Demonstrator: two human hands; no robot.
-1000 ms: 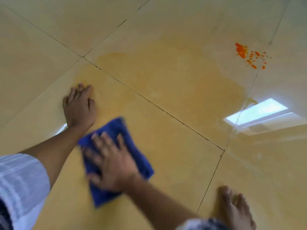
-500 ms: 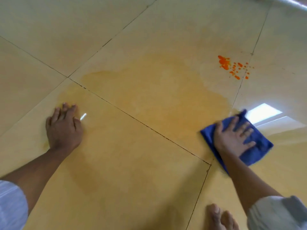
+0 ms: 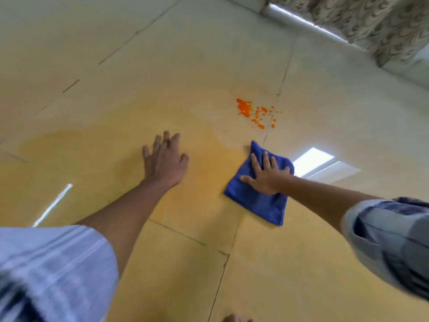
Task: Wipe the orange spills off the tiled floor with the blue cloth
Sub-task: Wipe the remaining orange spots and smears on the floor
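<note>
A folded blue cloth [image 3: 257, 203] lies flat on the tiled floor [image 3: 162, 54]. My right hand [image 3: 264, 176] presses down on its upper part with fingers spread. A patch of bright orange spills [image 3: 254, 112] sits on the tiles just beyond the cloth, a short way past its far corner, untouched by it. My left hand [image 3: 163, 159] rests flat on the floor to the left of the cloth, fingers apart, holding nothing. A wide pale orange smear [image 3: 120, 145] covers the tiles around both hands.
A patterned curtain [image 3: 371, 22] and a pale skirting strip [image 3: 301, 19] run along the top right. A bright window reflection [image 3: 313, 161] shines on the floor right of the cloth. Toes of a bare foot [image 3: 234, 318] show at the bottom edge.
My right hand swept the cloth from beside the left hand across to the right, then up toward the orange spills. The left hand moved forward and my view shifted up.
</note>
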